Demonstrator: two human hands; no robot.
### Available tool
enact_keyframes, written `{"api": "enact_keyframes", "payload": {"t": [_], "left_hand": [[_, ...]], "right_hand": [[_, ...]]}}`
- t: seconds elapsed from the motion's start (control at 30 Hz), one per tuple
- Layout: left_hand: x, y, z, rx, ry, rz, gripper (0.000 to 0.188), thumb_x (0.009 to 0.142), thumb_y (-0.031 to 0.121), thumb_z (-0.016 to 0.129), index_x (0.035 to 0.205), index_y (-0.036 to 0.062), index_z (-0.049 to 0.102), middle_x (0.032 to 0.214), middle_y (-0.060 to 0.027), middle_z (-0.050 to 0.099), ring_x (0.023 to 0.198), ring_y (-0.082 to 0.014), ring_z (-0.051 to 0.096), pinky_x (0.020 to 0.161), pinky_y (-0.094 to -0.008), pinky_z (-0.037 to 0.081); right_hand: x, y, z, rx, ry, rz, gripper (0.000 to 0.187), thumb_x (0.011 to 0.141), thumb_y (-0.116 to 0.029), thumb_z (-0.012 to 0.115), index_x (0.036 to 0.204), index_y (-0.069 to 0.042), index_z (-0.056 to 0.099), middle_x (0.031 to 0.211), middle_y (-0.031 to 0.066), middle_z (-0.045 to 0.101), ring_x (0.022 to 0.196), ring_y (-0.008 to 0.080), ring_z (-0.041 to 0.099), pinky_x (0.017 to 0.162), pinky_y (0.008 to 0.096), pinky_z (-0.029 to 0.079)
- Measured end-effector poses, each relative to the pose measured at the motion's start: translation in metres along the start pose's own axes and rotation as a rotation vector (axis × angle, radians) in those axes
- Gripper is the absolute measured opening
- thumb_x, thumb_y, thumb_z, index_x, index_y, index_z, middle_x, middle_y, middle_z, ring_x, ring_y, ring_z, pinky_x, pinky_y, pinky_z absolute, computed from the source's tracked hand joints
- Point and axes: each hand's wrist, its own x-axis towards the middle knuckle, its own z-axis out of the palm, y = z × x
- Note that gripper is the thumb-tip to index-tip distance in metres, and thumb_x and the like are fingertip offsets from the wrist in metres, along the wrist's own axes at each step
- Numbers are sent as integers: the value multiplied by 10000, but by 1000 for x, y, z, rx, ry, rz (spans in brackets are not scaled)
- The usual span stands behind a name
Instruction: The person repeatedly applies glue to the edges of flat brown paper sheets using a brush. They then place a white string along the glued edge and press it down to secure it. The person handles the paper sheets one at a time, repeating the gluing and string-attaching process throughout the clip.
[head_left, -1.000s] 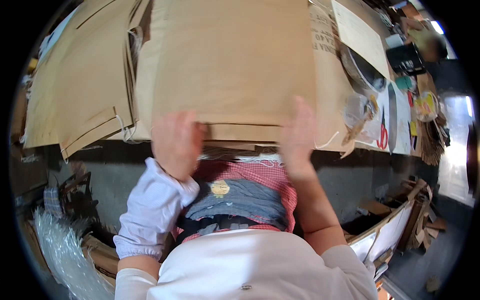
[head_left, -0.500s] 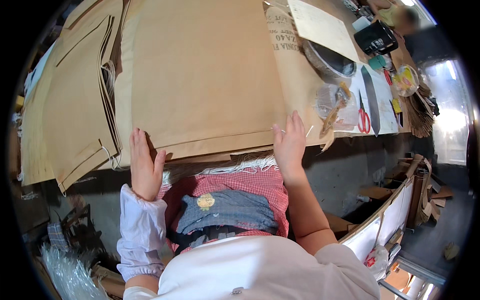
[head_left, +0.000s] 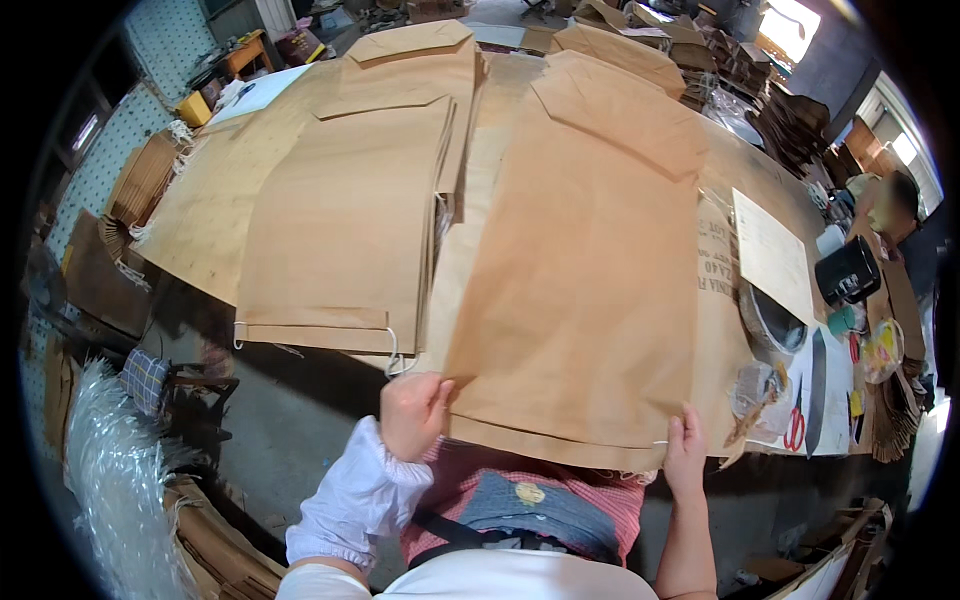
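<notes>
A large brown paper bag (head_left: 590,290) lies lengthwise on the table, with a folded flat bottom at its far end and a folded strip along its near edge. My left hand (head_left: 412,415), under a pale sleeve cover, is closed on the bag's near left corner. At the near right corner, my right hand (head_left: 687,450) pinches the edge between thumb and fingers. A short bit of white string shows beside the right fingertips. Left of this bag lies a stack of similar paper bags (head_left: 340,230) with white string handles (head_left: 398,358).
Red-handled scissors (head_left: 795,428), a long dark blade (head_left: 817,385), a round dish (head_left: 770,320) under a pale sheet (head_left: 775,240) and a black container (head_left: 846,270) are on the right. A bundle of clear plastic strips (head_left: 115,480) stands lower left. Another person (head_left: 890,205) is at far right.
My view has swung up and left, showing more of the table. Both hands, earlier resting on the near edge with fingers stretched out, have closed on the bag's near corners.
</notes>
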Motion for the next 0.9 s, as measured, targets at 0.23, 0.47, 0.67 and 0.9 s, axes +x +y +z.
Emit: {"api": "enact_keyframes", "payload": {"t": [0.23,0.47,0.67,0.9], "left_hand": [[5,-128,-126,48,560,-147,244,929,172,528,772,-14,543,632,-74,501,585,-149,465,543,-289,390],[45,-315,-239,241,553,-221,259,925,219,521,828,-18,558,676,-104,559,601,-163,500,577,-311,421],[33,-244,-169,601,719,-229,199,841,149,606,1004,34,601,998,-131,602,918,-289,561,805,-363,444],[-15,-16,0,176,133,431,271,693,17,700,949,25,609,955,-123,609,900,-303,573,775,-418,438]], "right_hand": [[52,-57,173,286,-342,-260,459,897,-45,453,1341,33,367,1143,148,581,1089,231,539,949,345,418],[74,-130,343,274,-466,-160,418,844,32,411,1259,-7,442,799,89,587,676,200,565,626,314,487],[16,-132,192,-5,-419,-646,316,779,-21,612,1088,-26,541,890,153,565,793,320,584,765,378,491],[-24,-48,93,-33,-80,-348,213,730,69,585,912,-32,540,917,104,597,870,240,585,739,330,482]]}}
